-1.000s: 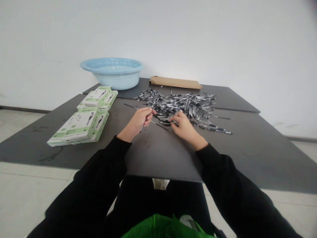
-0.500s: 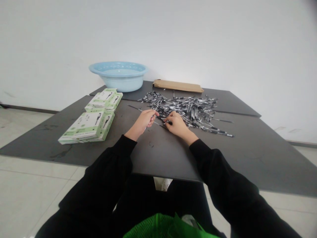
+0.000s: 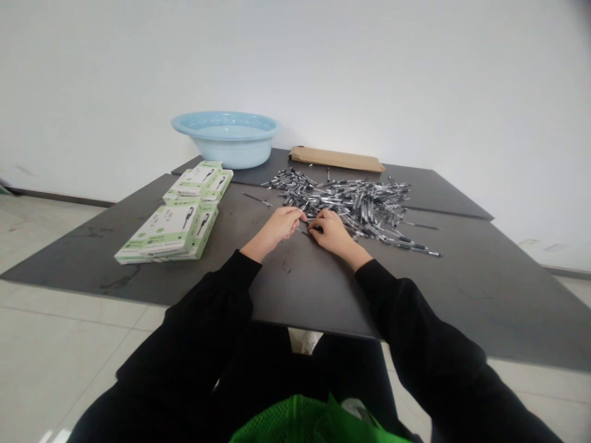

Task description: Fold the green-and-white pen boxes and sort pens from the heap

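In front of a heap of clear-and-black pens point(image 3: 351, 200), my two hands are close together above the table. My left hand point(image 3: 278, 226) is closed, thumb and forefinger pinching the end of a slim pen; most of it is hidden by the fingers. Just to its right, my right hand point(image 3: 333, 232) has its fingers curled down in a pinch on the pen's other end, touching the near edge of the heap. Left of the heap, a thin pen refill point(image 3: 255, 199) lies apart on the table.
Green-and-white boxes point(image 3: 161, 227) are stacked at the left of the dark table point(image 3: 318, 295). Behind them stands a light blue basin point(image 3: 233, 151). A flat brown cardboard piece point(image 3: 336, 159) lies along the back by the wall.
My left hand has moved right, closer to my right hand. The thin pen end that stuck out below my left hand no longer shows. The view has shifted slightly.
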Demonstrator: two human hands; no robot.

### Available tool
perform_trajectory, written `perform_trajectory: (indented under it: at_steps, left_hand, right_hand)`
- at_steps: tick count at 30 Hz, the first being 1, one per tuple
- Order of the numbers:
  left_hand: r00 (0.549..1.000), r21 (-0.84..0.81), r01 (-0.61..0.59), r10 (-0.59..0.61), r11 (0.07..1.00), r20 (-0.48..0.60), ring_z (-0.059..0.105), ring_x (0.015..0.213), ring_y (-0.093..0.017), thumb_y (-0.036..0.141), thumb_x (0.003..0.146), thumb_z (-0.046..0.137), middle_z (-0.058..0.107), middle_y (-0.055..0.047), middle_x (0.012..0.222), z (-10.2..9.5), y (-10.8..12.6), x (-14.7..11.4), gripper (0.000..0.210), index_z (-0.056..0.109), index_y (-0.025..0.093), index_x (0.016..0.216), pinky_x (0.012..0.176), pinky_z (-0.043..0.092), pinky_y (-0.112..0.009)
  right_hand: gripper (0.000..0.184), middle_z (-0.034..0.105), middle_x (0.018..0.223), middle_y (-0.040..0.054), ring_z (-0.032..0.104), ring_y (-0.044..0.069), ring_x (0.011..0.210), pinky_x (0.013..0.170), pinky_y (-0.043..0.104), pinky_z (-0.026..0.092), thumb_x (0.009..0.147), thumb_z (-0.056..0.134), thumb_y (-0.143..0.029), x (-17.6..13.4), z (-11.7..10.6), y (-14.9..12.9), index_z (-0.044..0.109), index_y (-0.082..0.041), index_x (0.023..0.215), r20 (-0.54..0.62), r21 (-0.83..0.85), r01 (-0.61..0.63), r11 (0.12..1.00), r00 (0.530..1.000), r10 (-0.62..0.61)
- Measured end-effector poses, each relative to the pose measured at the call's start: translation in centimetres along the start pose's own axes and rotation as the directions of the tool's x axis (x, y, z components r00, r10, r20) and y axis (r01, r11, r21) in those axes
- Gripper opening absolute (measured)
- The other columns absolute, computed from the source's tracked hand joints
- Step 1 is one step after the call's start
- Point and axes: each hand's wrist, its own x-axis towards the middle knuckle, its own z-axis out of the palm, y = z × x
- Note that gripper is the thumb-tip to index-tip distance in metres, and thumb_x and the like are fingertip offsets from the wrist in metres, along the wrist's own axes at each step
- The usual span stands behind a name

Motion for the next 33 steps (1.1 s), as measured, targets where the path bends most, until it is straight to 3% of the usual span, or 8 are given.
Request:
perform_trajectory:
  at_steps: [9, 13, 18, 22, 25, 28, 33]
  left_hand:
    - [1.0, 0.032, 0.011, -0.011, 0.999, -0.019, 0.029, 0.035, -0.005, 0.018, 0.09, 0.047, 0.038, 0.007, 0.051, 0.3, -0.2, -0.1, 0.021, 0.059, 0.015, 0.074, 0.037, 0.018, -0.019]
    - [1.0, 0.032, 0.023, -0.023, 0.999, 0.008, 0.028, 0.036, -0.004, 0.018, 0.09, 0.048, 0.038, 0.007, 0.051, 0.2, -0.1, 0.0, 0.021, 0.061, 0.015, 0.074, 0.037, 0.017, -0.019]
    - [0.99, 0.067, 0.012, -0.022, 0.998, 0.143, 0.028, 0.038, -0.005, 0.022, 0.091, 0.05, 0.036, 0.007, 0.052, 0.1, -0.1, 0.0, 0.021, 0.064, 0.015, 0.078, 0.038, 0.016, -0.019]
    - [0.977, 0.113, -0.025, 0.0, 0.993, 0.215, 0.03, 0.04, -0.006, 0.025, 0.091, 0.051, 0.036, 0.007, 0.052, 0.0, -0.2, -0.1, 0.02, 0.066, 0.014, 0.082, 0.039, 0.019, -0.019]
    - [0.971, 0.146, -0.059, 0.022, 0.987, 0.24, 0.032, 0.041, -0.007, 0.027, 0.09, 0.052, 0.038, 0.007, 0.053, -0.1, -0.3, -0.1, 0.021, 0.067, 0.014, 0.083, 0.04, 0.022, -0.019]
    - [0.965, 0.173, -0.087, 0.04, 0.981, 0.261, 0.033, 0.041, -0.007, 0.027, 0.089, 0.052, 0.039, 0.006, 0.052, -0.1, -0.4, -0.2, 0.021, 0.068, 0.014, 0.084, 0.041, 0.023, -0.02]
    - [0.958, 0.19, -0.098, 0.041, 0.977, 0.284, 0.034, 0.042, -0.007, 0.028, 0.089, 0.052, 0.04, 0.006, 0.053, 0.0, -0.5, -0.3, 0.022, 0.068, 0.014, 0.084, 0.042, 0.023, -0.02]
  right_hand:
    - [0.011, 0.066, 0.102, 0.0116, 0.055, 0.029, 0.099, 0.089, 0.042, 0.041, 0.086, 0.062, -0.02, -0.2, -0.6, -0.4, 0.073, -0.019, 0.088, -0.024, -0.001, 0.028, 1.0, 0.999, -0.028]
    - [0.011, 0.071, 0.087, 0.0063, 0.061, 0.022, 0.083, 0.082, 0.037, 0.044, 0.087, 0.059, -0.021, -0.1, -1.9, -0.2, 0.069, -0.019, 0.085, -0.086, 0.244, -0.029, 0.969, 0.995, 0.052]
    - [0.015, 0.069, 0.071, 0.0023, 0.059, 0.016, 0.063, 0.064, 0.03, 0.044, 0.08, 0.067, -0.033, -0.3, -2.8, 1.0, 0.069, -0.018, 0.08, -0.068, 0.635, -0.157, 0.756, 0.964, 0.258]
    - [0.027, 0.07, 0.073, 0.0026, 0.062, 0.016, 0.066, 0.069, 0.032, 0.048, 0.07, 0.079, -0.042, -0.6, -3.4, 1.9, 0.072, -0.019, 0.082, -0.02, 0.852, -0.16, 0.499, 0.942, 0.336]
    - [0.037, 0.07, 0.073, 0.0021, 0.063, 0.016, 0.069, 0.071, 0.032, 0.05, 0.064, 0.085, -0.048, -0.8, -3.8, 2.0, 0.073, -0.02, 0.084, 0.025, 0.919, -0.155, 0.362, 0.941, 0.338]
    - [0.04, 0.07, 0.075, 0.0019, 0.062, 0.015, 0.069, 0.07, 0.031, 0.049, 0.062, 0.086, -0.05, -0.9, -3.9, 1.8, 0.074, -0.02, 0.085, 0.089, 0.922, -0.191, 0.338, 0.951, 0.295]
    - [0.036, 0.067, 0.071, -0.0006, 0.056, 0.012, 0.064, 0.065, 0.028, 0.044, 0.066, 0.085, -0.048, -1.1, -4.1, 1.4, 0.075, -0.019, 0.084, 0.12, 0.887, -0.217, 0.407, 0.961, 0.25]
